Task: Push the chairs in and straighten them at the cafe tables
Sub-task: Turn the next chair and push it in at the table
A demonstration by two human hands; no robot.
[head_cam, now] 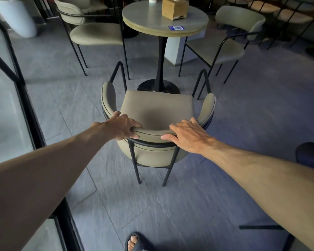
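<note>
Facing the round bench (164, 19), the near chair (156, 105) is held at its curved backrest — left hand (121, 126) and right hand (187, 135) each wrapped in a closed grip over the top edge. Its seat front is near the bench's black pedestal base (158, 86). Two more chairs (96, 31) flank the bench; a tissue box (174, 9) is set on top.

The cup (153, 0) is cut off by the top edge; the sticker (177, 28) print is unreadable.
</note>
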